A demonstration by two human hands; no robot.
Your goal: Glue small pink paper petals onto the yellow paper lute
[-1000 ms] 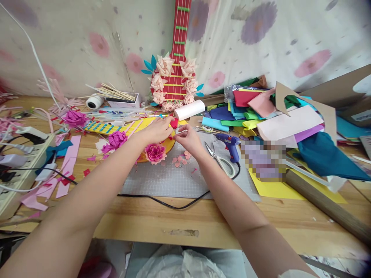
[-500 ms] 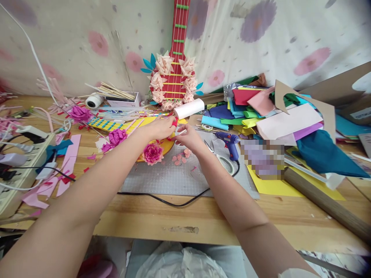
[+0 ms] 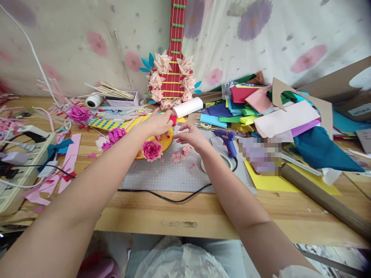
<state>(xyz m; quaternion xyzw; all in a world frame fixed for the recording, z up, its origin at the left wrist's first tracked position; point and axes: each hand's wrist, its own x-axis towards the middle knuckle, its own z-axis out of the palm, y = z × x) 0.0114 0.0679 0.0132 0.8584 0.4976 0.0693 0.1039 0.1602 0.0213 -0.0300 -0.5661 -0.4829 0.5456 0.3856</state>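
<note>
My left hand (image 3: 160, 122) reaches over the body of a yellow paper guitar (image 3: 167, 143), its fingers closed around a small red piece (image 3: 173, 120), perhaps rolled paper. Just to the right, my right hand (image 3: 189, 137) holds nothing, its fingers apart and pointing toward the guitar's edge. A pink layered paper flower (image 3: 152, 150) is on the guitar's near side, below my left wrist. Purple-pink paper flowers (image 3: 116, 135) lie by its neck. Light pink petals (image 3: 177, 156) are scattered on the grey cutting mat (image 3: 162, 177) under my right hand.
A blue glue gun (image 3: 227, 141) stands right of my right hand, its black cord crossing the mat's front. A roll of tape or scissor handle (image 3: 204, 164) is partly covered by my forearm. Behind stand a red flowered guitar (image 3: 174, 77) and a white roll (image 3: 188, 107). Coloured paper (image 3: 249, 96) is heaped right.
My right hand has drawn slightly away from my left, and its fingers have spread; the small white thing at its fingertips is no longer seen there. My left hand keeps the red piece.
</note>
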